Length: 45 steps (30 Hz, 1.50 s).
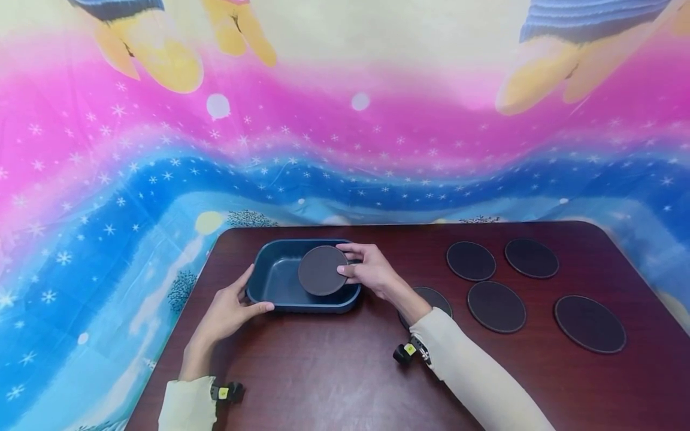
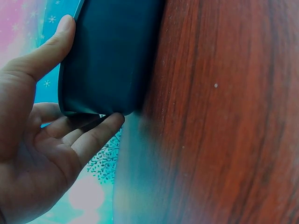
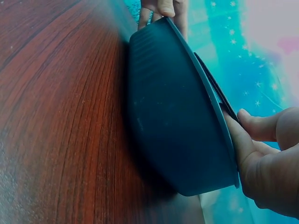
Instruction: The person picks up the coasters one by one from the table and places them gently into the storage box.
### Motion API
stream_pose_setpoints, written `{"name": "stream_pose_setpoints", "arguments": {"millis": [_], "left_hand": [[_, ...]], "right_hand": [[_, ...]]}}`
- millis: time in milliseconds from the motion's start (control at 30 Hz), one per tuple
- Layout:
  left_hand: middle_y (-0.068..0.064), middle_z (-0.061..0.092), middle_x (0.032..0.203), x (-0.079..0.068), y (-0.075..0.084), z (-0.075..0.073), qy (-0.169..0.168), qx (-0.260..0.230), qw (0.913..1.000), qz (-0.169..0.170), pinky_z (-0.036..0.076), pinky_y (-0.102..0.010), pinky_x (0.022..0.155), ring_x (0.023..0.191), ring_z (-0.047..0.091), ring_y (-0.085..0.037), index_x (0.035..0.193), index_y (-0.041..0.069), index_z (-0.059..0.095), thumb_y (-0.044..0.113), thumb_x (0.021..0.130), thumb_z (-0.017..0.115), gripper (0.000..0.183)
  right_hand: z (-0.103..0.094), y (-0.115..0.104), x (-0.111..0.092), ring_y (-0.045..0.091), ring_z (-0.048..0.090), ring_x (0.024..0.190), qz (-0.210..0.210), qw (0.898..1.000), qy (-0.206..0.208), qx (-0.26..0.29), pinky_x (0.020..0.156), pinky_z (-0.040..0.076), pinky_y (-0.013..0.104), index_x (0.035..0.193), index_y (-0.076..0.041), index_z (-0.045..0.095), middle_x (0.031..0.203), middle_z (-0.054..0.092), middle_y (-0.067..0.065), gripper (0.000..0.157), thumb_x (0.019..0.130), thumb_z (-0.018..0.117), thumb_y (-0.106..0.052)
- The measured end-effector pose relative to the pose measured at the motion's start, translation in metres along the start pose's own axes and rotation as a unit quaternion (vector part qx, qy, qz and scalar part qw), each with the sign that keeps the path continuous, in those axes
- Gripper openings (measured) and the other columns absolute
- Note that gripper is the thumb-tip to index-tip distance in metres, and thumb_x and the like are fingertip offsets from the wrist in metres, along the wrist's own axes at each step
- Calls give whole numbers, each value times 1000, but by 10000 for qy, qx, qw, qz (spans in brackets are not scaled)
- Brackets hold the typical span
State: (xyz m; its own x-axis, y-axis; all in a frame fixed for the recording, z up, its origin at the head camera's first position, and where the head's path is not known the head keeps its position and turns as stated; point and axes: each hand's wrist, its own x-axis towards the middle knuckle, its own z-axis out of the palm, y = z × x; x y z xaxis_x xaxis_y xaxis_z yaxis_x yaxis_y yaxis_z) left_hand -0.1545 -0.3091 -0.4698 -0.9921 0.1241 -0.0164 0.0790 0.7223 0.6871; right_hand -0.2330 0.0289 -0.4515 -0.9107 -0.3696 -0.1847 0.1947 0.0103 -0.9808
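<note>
A dark blue-green rectangular tub (image 1: pixel 307 309) stands on the table, its interior partly visible. My left hand (image 1: pixel 226 310) grips the tub's left end, thumb on the near rim and fingers against the end wall, as the left wrist view also shows. With thumb and fingers, my right hand (image 1: pixel 372 270) pinches a round dark brown coaster (image 1: pixel 321 271) by its right edge, tilted over the right half of the tub. In the right wrist view, the coaster (image 3: pixel 216 86) shows edge-on beside the tub's rim, with the fingers reaching under it.
Several similar round coasters lie flat on the right of the reddish-brown table (image 1: pixel 345 371). One coaster (image 1: pixel 434 299) is partly hidden by my right forearm; another coaster (image 1: pixel 590 324) is farthest right. A colourful printed cloth (image 1: pixel 345 143) hangs behind the table.
</note>
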Motion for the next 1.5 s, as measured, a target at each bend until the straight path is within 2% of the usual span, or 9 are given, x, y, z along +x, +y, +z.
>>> {"name": "stream_pose_setpoints", "arguments": {"millis": [233,467,900,1333,1500], "left_hand": [[-32,49,161,0,0,0,-14,-14,10000,20,61,-53,100,132,67,-45,172,6,19,48,92,85,112],[-32,49,160,0,0,1,-20,55,10000,42,61,-54,101,131,68,-45,172,5,19,49,92,84,112],[-32,52,158,-1,-1,1,-2,75,10000,46,62,-53,99,131,68,-45,172,5,20,49,92,84,112],[-32,56,154,-2,0,1,2,42,10000,59,63,-50,96,128,71,-44,172,5,21,48,92,85,111],[-32,58,152,-2,0,1,18,59,10000,77,63,-51,96,126,72,-43,172,5,21,49,92,85,111]], "right_hand": [[4,0,1,20,79,89,10,10000,-11,-47,81,67,39,152,-4,60,131,69,26,60,95,70,13],[6,0,-1,27,82,98,58,9993,24,-365,82,67,37,152,-3,60,141,67,29,57,97,71,10],[8,-2,-4,29,81,103,-11,9966,67,-819,82,67,37,150,-7,63,147,64,27,55,98,73,6],[8,-3,-4,29,82,102,-13,9954,40,-954,83,67,41,148,-6,65,139,70,25,53,98,73,6],[8,-2,-4,31,81,106,-48,9916,4,-1295,84,67,42,149,-6,64,141,69,25,52,99,73,3]]}}
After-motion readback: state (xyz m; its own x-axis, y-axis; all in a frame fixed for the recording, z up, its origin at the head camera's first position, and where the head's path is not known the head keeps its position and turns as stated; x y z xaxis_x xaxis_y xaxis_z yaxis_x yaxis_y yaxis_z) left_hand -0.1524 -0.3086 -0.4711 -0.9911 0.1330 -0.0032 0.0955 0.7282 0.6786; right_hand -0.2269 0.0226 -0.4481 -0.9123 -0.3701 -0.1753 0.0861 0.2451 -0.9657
